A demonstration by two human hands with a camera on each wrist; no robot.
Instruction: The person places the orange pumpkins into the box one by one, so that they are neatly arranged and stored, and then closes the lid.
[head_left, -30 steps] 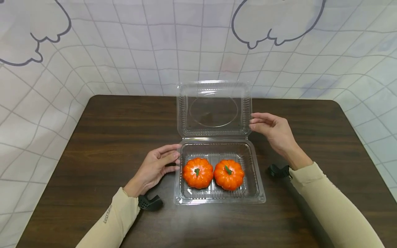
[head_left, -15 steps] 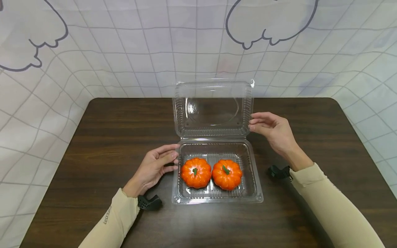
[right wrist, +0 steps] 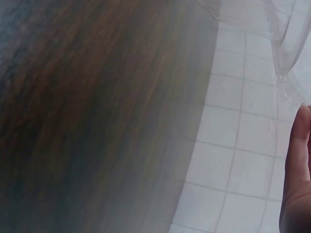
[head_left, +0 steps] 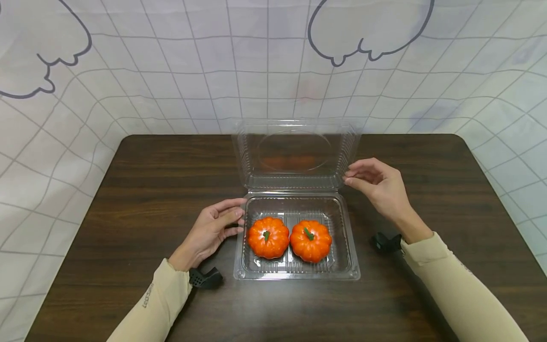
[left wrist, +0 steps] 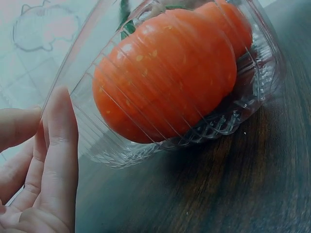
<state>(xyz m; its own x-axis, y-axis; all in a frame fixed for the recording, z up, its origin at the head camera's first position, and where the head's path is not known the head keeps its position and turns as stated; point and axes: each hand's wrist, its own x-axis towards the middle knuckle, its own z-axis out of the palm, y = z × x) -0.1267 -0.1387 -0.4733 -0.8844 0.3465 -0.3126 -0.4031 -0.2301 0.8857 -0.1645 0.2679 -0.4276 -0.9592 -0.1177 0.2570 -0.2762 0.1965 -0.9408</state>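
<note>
A clear plastic clamshell container (head_left: 297,275) sits on the table in the head view, its hinged lid (head_left: 295,182) raised at the back. Two small orange pumpkins with green stems, a left pumpkin (head_left: 268,247) and a right pumpkin (head_left: 311,247), lie side by side in the base. My left hand (head_left: 209,232) pinches the base's left rim; the left wrist view shows its thumb (left wrist: 17,127) and forefinger on the plastic edge. At the lid's right edge, low near the hinge, my right hand (head_left: 380,187) pinches the plastic. Only part of it enters the right wrist view.
Under the container is a dark wood-grain table (head_left: 171,171) with rounded back corners. White grid-patterned cloth (head_left: 192,71) hangs behind and at both sides. Black wrist-worn devices, one left (head_left: 206,278) and one right (head_left: 386,242), stick out over the table.
The raised lid has swung forward, its upper edge now nearer and wider in view. My right hand has shifted slightly down with it. The left hand and pumpkins stay put relative to the base.
</note>
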